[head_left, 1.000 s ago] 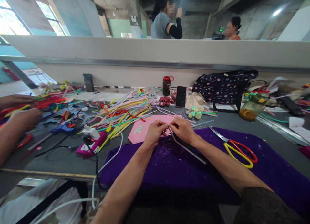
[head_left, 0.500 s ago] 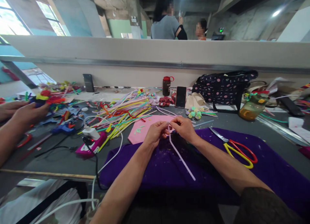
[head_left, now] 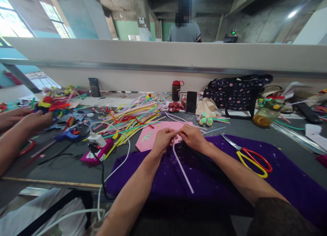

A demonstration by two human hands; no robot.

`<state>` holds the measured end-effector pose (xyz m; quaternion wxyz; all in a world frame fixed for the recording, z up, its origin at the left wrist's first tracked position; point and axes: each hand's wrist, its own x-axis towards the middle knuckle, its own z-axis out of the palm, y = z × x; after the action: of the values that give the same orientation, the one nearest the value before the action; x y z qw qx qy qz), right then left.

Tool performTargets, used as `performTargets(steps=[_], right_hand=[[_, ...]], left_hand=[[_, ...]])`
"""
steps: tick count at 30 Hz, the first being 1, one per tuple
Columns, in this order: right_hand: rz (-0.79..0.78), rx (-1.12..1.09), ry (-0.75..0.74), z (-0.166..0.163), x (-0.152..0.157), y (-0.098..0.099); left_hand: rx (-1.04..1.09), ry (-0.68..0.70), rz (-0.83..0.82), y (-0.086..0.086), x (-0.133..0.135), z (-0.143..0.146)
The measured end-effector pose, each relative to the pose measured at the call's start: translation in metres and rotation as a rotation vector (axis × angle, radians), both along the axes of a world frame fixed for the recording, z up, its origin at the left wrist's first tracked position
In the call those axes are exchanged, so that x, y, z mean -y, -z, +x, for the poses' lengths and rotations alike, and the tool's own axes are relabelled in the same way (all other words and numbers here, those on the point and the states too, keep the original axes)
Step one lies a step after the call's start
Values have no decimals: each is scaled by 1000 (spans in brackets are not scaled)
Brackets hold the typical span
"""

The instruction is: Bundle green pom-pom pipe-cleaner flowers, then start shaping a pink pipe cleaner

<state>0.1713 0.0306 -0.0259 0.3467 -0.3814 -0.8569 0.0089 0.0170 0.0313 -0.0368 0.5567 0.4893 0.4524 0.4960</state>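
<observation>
A pale lilac pipe cleaner (head_left: pixel 183 169) hangs down from between my two hands, its loose end over the purple cloth (head_left: pixel 143 173). My left hand (head_left: pixel 165 139) is closed, thumb and fingers pinching the pipe cleaner near its top. My right hand (head_left: pixel 192 136) pinches at the same spot, fingertips meeting those of the left. The upper end of the pipe cleaner is mostly hidden by the fingers. Behind both hands lies a pink sheet (head_left: pixel 146 133) with small pale green snippets on it. Scissors (head_left: pixel 251 157) with one red and one yellow handle rest to the right.
Many coloured pipe cleaners (head_left: pixel 138 110) are heaped behind the sheet. A phone (head_left: pixel 191 102), a dark bottle (head_left: pixel 176 91) and a spotted bag (head_left: pixel 233 93) stand at the back. Left are a magenta power strip (head_left: pixel 98 151) with cables and a co-worker's hands (head_left: pixel 33 122).
The hanging pipe cleaner has swung left, its loose end shifting left over the cloth. Both hands stay together, moving slightly left. In the background, one person has turned and another is out of sight.
</observation>
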Motion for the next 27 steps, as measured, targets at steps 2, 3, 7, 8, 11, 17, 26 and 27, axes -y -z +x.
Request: performTargets(steps=[2,3,7,8,11,17,26,27], right_hand=[[48,93,-15,3,-2,1],[67,126,-24,4,-3,2],[142,202,-70,8,-5,4],[173,221,-76,9,-6,5],[293,287,-90,11,-6,6],[387,345,-153,11,-3,0],[256,282,-120,10,3,-15],[262,281,-109,10,3,-15]], left_hand=[[-125,-33,46,2,0,0],[-194,-45,77,4,-1,-1],[-434,-88,222,8,-3,-4],[-471,-91,242,7,-3,-5],[-513,-70,249,5,-2,-6],[-389,-11,169,-1,-1,-5],[36,233,-89,-5,-1,-6],[58,247,-101,-5,-1,-6]])
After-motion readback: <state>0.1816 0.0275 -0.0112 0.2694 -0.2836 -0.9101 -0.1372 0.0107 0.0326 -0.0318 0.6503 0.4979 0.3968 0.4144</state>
